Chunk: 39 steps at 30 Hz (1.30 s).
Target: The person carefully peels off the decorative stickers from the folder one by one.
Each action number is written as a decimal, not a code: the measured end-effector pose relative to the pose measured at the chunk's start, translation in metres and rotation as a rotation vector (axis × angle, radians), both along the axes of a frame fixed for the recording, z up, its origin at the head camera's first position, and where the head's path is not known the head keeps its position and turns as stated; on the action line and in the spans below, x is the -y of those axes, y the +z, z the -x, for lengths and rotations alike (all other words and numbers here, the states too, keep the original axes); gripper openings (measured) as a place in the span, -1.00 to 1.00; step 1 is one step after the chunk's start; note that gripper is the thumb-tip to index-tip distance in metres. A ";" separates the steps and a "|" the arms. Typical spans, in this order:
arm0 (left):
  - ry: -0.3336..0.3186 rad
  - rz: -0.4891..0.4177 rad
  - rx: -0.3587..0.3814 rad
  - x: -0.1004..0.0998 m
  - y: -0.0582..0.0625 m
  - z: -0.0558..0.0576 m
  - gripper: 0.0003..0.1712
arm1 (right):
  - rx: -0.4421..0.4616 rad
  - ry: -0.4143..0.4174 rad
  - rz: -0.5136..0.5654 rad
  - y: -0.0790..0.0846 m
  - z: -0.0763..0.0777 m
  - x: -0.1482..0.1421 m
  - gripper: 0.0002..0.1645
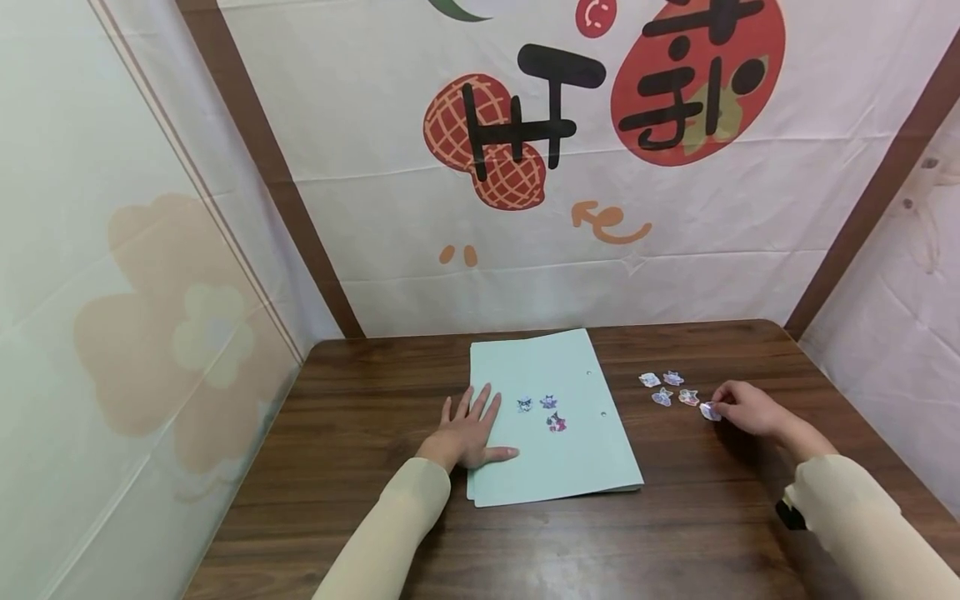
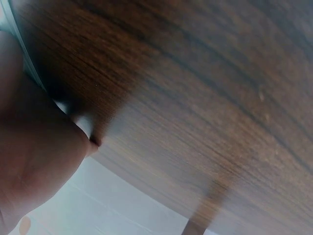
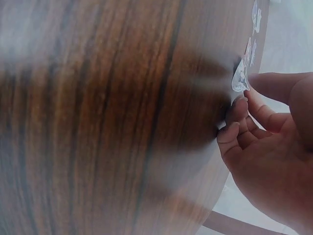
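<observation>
Head view: I record the left hand (image 1: pixel 467 435) spread on pale sheets (image 1: pixel 558 471), lower centre; at right, the right hand (image 1: pixel 752 410) pinches a sticker (image 1: pixel 708 412) beside four loose stickers (image 1: pixel 662 397). Left wrist view: left hand at left edge, fingers mostly hidden. Right wrist view: sticker at thumb tip, upper right.

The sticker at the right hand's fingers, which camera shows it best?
The right wrist view: the sticker looks biggest there, at the fingers of the right hand. The head view shows it smaller; the left wrist view doesn't show it.
</observation>
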State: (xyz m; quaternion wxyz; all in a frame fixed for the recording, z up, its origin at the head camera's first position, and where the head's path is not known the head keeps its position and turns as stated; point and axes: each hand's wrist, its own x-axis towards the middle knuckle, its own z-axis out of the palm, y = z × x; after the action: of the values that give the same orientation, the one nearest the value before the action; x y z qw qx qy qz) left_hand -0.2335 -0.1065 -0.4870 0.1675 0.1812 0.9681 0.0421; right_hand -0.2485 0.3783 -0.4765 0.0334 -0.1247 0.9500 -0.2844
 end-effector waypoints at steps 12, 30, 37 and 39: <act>0.004 0.008 -0.003 0.000 0.001 0.002 0.20 | 0.047 -0.043 0.002 0.002 0.005 -0.005 -0.81; 0.006 -0.024 0.013 0.001 -0.003 0.002 0.21 | -0.015 0.007 0.083 -0.005 -0.003 -0.002 -0.79; 0.001 0.006 0.003 0.001 0.001 0.001 0.18 | -0.014 -0.022 0.053 -0.003 -0.004 -0.001 -0.77; 0.000 0.005 0.004 0.001 0.001 0.001 0.18 | -0.018 -0.034 0.055 -0.003 -0.005 -0.001 -0.70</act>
State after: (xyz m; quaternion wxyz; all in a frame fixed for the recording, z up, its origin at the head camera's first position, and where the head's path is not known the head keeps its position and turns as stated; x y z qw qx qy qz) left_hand -0.2346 -0.1075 -0.4864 0.1701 0.1805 0.9679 0.0400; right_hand -0.2436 0.3791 -0.4800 0.0164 -0.1118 0.9440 -0.3099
